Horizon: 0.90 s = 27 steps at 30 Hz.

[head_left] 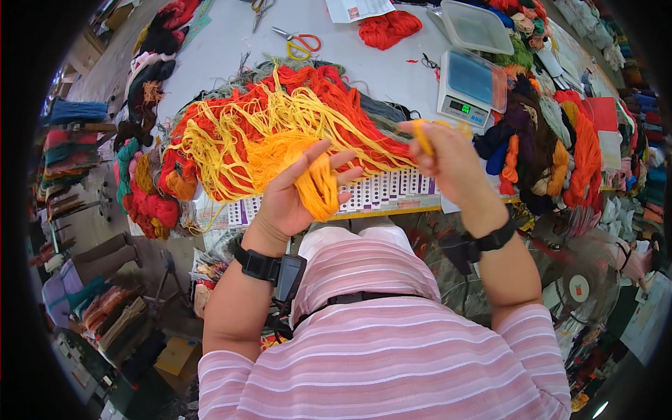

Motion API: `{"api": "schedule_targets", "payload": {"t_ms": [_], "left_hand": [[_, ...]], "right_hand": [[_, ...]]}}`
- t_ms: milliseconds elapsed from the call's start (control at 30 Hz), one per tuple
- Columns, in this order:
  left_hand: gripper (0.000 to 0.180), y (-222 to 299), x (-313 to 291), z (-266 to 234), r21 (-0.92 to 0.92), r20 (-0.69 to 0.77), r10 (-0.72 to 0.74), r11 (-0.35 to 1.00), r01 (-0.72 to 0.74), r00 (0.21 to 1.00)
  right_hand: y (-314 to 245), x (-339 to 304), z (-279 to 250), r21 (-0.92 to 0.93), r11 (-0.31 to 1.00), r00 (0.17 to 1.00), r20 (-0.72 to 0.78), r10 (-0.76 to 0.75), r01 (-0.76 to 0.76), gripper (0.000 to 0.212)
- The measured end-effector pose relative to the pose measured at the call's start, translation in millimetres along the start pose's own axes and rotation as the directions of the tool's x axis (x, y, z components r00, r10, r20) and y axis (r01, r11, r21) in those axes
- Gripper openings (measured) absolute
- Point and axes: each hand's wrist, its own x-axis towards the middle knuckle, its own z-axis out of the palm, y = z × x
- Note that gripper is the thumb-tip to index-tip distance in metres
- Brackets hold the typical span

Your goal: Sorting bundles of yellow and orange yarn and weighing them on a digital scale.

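Observation:
My left hand is palm up, a skein of orange-yellow yarn looped around its partly spread fingers. The rest of that skein trails onto the heap beyond. To the right, my right hand is raised with curled fingers, gripping a small bunch of orange-yellow yarn. Below both hands, a wide heap of red yarn is crossed by loose pale-yellow strands, with grey yarn along its far edge. Rows of white cards with dark dots line the table's front edge.
A digital scale stands right of the heap, with a clear plastic box behind it. Scissors with red and yellow handles and a red yarn bundle lie farther back. Coloured skeins crowd the right. A fan stands lower right.

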Motion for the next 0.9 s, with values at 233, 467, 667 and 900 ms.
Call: {"api": "schedule_targets", "payload": {"t_ms": [233, 467, 667, 900], "left_hand": [[0.041, -13.1, 3.7, 2.8, -0.053, 0.222, -0.057, 0.996, 0.071, 0.973], [0.039, -14.1, 7.1, 9.9, -0.017, 0.189, 0.074, 0.997, -0.072, 0.979], [0.053, -21.2, 13.8, 30.6, 0.164, 0.139, -0.018, 0.987, -0.005, 0.99], [0.044, -18.1, 16.8, 34.1, 0.205, 0.195, -0.025, 0.979, -0.016, 0.981]], "right_hand": [[14.7, -13.2, 60.4, -0.564, 0.765, 0.939, 0.305, -0.158, 0.312, 0.022], [28.2, -27.1, 36.6, -0.812, 0.343, 0.806, 0.238, -0.543, 0.471, 0.014], [20.3, -25.2, 57.6, -0.625, 0.588, 0.854, 0.307, -0.42, 0.514, 0.021], [23.9, -19.9, 52.6, -0.648, 0.667, 0.923, 0.345, -0.173, 0.368, 0.022]]}}
